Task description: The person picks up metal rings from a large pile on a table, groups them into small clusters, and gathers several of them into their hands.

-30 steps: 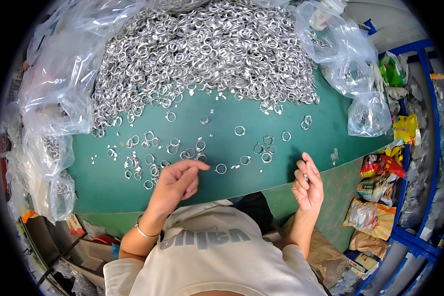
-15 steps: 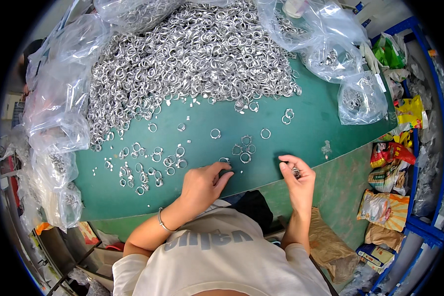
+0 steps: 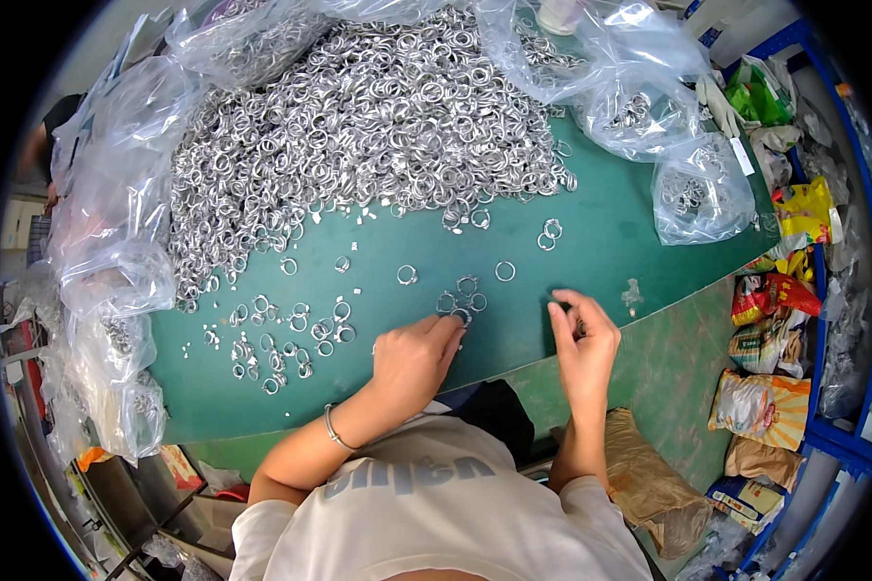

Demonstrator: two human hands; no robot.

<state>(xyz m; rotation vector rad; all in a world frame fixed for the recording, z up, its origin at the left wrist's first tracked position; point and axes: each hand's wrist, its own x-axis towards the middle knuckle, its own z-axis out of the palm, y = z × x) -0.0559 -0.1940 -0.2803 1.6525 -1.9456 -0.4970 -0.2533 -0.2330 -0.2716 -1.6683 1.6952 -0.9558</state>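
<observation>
Several silver-coloured metal rings stand in a small cluster (image 3: 467,286) on the green tabletop (image 3: 513,339). At the near edge of this cluster, the thumb and fingers of my left hand (image 3: 409,363) close on a ring (image 3: 462,316). My right hand (image 3: 588,347) is raised near the table's front edge, its fingers curled around several rings (image 3: 579,329), which are mostly hidden in the hand. A single ring (image 3: 505,271) and another ring (image 3: 407,275) lie beyond the cluster. More rings (image 3: 300,317) are scattered left of my left hand.
A large heap of silver rings (image 3: 378,116) covers the far part of the table. Clear plastic bags (image 3: 116,194) line the left side; a bag with rings (image 3: 702,194) sits at the far right. A blue shelf (image 3: 824,329) with packets stands right, beside a brown paper sack (image 3: 649,484).
My left hand's fingers have closed and shifted onto a ring of the small cluster. My right hand stays about where it was, with its rings. The view has shifted slightly.
</observation>
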